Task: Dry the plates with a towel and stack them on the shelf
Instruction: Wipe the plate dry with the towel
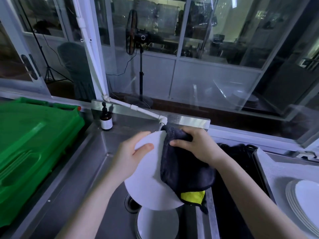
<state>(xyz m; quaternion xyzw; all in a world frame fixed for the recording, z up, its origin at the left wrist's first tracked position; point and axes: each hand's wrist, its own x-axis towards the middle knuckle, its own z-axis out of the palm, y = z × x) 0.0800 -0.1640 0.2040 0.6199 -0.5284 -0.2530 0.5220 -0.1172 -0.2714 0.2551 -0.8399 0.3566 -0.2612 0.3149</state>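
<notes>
- Gripping the rim of a smooth, round white plate [146, 183], our left hand [131, 152] lays its thumb on the face.
- Our right hand [193, 145] clutches a plush dark towel [186, 171] against it.

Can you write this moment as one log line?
phase: drying | left hand: grips white plate | right hand: grips dark towel on plate | plate stack: at right

Towel [186, 168] hides half the plate [146, 183]; stack [301, 199] cropped.
</notes>
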